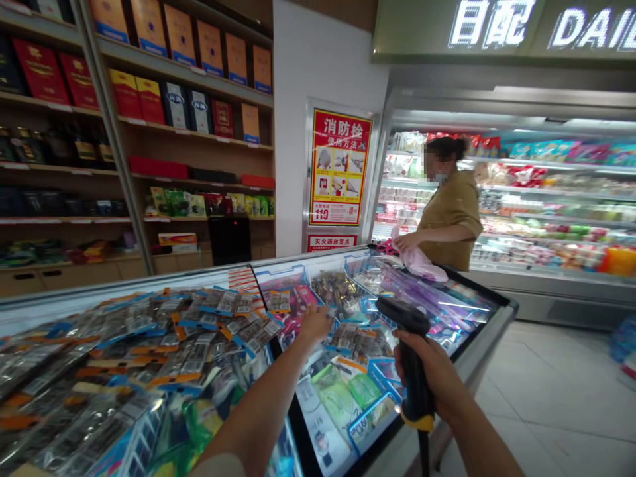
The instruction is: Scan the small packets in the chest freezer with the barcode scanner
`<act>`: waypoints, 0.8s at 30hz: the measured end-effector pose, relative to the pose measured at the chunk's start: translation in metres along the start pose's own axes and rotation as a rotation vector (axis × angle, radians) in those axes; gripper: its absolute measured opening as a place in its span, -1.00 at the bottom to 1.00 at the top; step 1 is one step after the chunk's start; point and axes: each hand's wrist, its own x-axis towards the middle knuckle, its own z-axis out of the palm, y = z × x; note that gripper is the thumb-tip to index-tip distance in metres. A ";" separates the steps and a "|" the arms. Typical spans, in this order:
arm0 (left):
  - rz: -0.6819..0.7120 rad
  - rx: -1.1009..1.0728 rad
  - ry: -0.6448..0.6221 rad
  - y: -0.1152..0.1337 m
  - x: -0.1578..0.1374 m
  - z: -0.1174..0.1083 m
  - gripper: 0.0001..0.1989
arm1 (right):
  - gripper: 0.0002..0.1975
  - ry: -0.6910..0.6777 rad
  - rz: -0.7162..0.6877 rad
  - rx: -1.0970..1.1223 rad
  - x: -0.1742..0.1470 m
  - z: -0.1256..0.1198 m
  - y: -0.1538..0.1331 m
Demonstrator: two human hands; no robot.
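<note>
At the far left, wooden shelves (199, 142) carry boxes, bottles and small packages. Below them, a large pile of clear packets (193, 328) with blue and orange ends covers the left part of a freezer chest (489, 354). One separate packet (279, 301) lies just beyond the pile's right edge, near the left hand (315, 323), which reaches forward over the chest with its fingers bent; whether they grip anything I cannot tell. A red and yellow poster (341, 169) hangs on the wall behind. Right of the left hand lies a smaller group of packets (358, 340), with green packages (342, 391) nearer the camera. The right hand (442, 372), well apart from the left, is clamped around the handle of a black and yellow scanner (415, 361), upright above the chest's right side. Farther back, another person (452, 209) in a tan top holds a pale pink item (422, 263) at the chest's far edge, before a lit refrigerated display (561, 199).
</note>
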 end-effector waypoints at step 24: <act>-0.248 -1.598 0.131 -0.042 0.004 -0.016 -0.79 | -0.74 -0.114 0.170 -0.026 0.011 0.049 0.039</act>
